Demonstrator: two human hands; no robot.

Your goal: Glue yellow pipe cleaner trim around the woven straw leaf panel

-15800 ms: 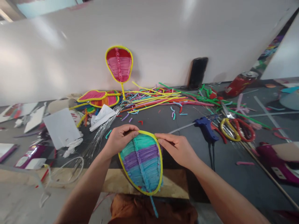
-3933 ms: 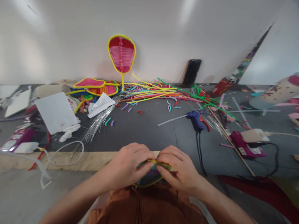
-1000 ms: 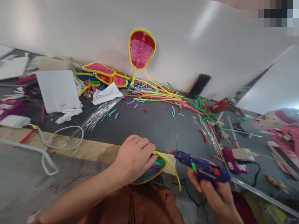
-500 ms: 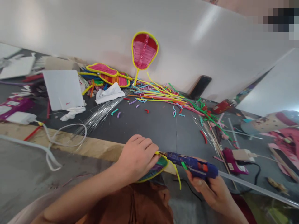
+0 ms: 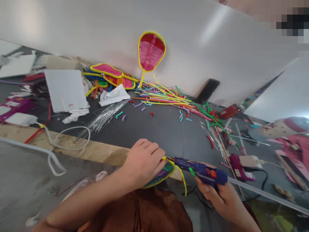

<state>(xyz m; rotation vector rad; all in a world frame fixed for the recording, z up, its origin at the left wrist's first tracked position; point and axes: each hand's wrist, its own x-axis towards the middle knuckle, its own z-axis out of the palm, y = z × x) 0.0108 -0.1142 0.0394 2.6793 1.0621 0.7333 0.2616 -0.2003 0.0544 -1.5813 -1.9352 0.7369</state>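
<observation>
My left hand [image 5: 146,162] is closed around a pipe-cleaner piece [image 5: 162,175] with a green and purple middle and a yellow rim, partly hidden beneath the palm. A loose yellow pipe cleaner [image 5: 183,182] curves down from its right end. In my right hand [image 5: 218,195] is a blue glue gun [image 5: 200,170], its nozzle pointing left at the yellow pipe cleaner by my left fingertips. A long clear glue stick [image 5: 263,193] sticks out of the gun's back end. Whether the nozzle touches the pipe cleaner I cannot tell.
A pink, yellow-rimmed fan shape [image 5: 152,53] leans on the white partition [image 5: 101,35]. Pipe cleaners [image 5: 166,96] lie at the table's back, near a black phone [image 5: 208,91]. White paper [image 5: 65,90] and a cable [image 5: 70,148] lie left; a purple power strip [image 5: 238,166] lies right.
The view has shifted slightly. Both hands hold nearly the same pose, with the glue gun's nozzle still by my left fingertips.
</observation>
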